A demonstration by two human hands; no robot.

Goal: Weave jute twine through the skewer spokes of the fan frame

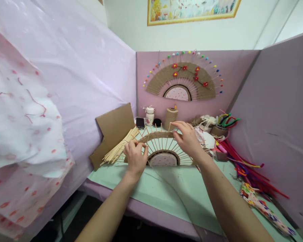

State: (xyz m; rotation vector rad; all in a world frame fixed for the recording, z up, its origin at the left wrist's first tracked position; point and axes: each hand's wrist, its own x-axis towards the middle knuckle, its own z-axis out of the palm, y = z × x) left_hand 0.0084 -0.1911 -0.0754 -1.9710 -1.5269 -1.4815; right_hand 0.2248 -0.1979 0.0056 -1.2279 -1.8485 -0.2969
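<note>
A half-made fan (164, 149) of wooden sticks lies flat on the green mat (166, 191); it has a pink half-round base and a band of jute twine along the top. My left hand (135, 158) rests on the fan's left side, its fingers curled and pinched on the sticks and twine there. My right hand (187, 137) is at the fan's upper right, with thumb and forefinger pinching the twine band near a stick tip. A strand of twine trails from the fan across the mat toward me.
A bundle of loose sticks (120, 147) and a cardboard piece (113, 132) lie at the left. A twine spool (170, 117), a small jar (149, 116) and a phone (140, 122) stand at the back. Pipe cleaners (244, 158) pile up at the right. A finished fan (183, 80) hangs on the back panel.
</note>
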